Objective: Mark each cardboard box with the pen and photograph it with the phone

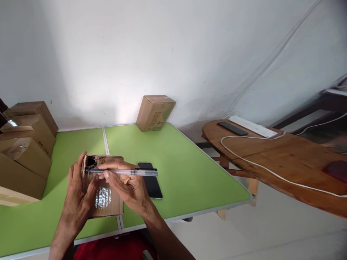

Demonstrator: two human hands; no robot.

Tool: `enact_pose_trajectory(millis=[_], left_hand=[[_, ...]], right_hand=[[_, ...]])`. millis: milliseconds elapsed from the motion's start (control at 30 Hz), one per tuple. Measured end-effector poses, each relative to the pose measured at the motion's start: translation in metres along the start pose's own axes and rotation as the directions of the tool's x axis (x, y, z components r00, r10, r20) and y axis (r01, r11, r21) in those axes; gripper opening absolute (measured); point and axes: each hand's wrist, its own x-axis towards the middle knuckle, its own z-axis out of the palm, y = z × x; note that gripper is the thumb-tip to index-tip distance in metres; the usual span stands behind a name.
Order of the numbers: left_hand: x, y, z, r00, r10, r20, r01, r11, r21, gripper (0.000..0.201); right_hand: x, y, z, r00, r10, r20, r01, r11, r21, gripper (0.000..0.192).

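Observation:
A small cardboard box [116, 207] is before me over the green table, with a dark, ragged hole [92, 161] near its upper left corner and a shiny patch of clear tape lower down. My left hand [78, 191] grips the box along its left side, thumb lying on the top face. Between the thumb and fingers of my right hand [130, 184] is a pen [139, 172] with a clear barrel and dark grip. The pen lies nearly level, its tip pointing left at the box just below the hole. Whether the tip touches the cardboard I cannot tell.
Behind my right hand a black phone [154, 186] lies on the green table [189, 166]. Several cardboard boxes [27, 159] stand at the left, and another box [155, 113] stands by the wall. A wooden table [284, 159] at right bears a power strip [252, 126] and white cable.

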Motion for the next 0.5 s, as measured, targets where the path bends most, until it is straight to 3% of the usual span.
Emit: enact_pose_trajectory(millis=[233,500], left_hand=[[-0.0011,0.0029,-0.0006,0.999,-0.046,-0.005,0.046,0.999,-0.013,0.087],[-0.0015,-0.0050,-0.0053,0.999,-0.047,0.023,0.047,0.999,0.026,0.085]], right_hand=[[-0.0014,-0.0010,-0.0004,0.999,0.036,0.012,-0.036,0.999,0.002,0.021],[0.0019,-0.0027,-0.0032,0.959,0.095,-0.267,-0.103,0.995,-0.015,0.029]])
